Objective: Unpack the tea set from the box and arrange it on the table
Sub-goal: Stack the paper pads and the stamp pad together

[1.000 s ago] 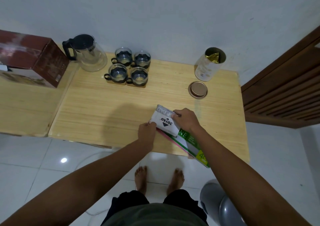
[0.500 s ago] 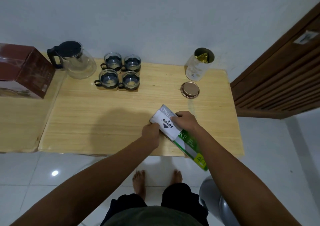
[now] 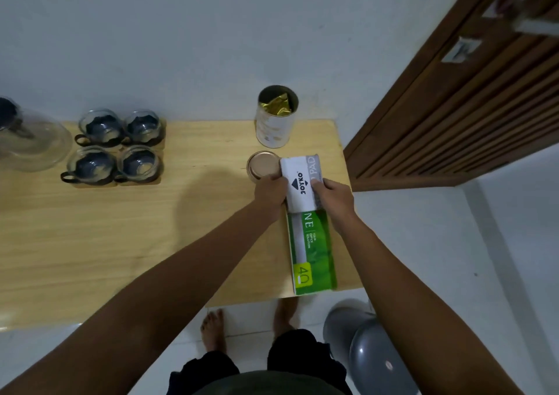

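Note:
A green and white paper pad (image 3: 305, 213) lies near the right end of the wooden table (image 3: 121, 228). My left hand (image 3: 270, 193) grips its left edge and my right hand (image 3: 334, 198) grips its right edge, at the white end. Several glass cups with dark holders (image 3: 116, 146) stand in a square at the back left. The glass teapot (image 3: 27, 140) is cut off by the left edge of the view. The pad's far end partly covers a round copper lid (image 3: 261, 166); behind the lid stands an open white tin (image 3: 275, 116) with gold foil inside.
A brown slatted wooden door (image 3: 469, 92) stands to the right of the table. A grey rounded object (image 3: 360, 346) sits on the white tiled floor by my feet. A white wall runs behind the table.
The pad has moved right and away from me, and now lies straight beside the copper lid. The view has shifted right, so the brown box is out of sight.

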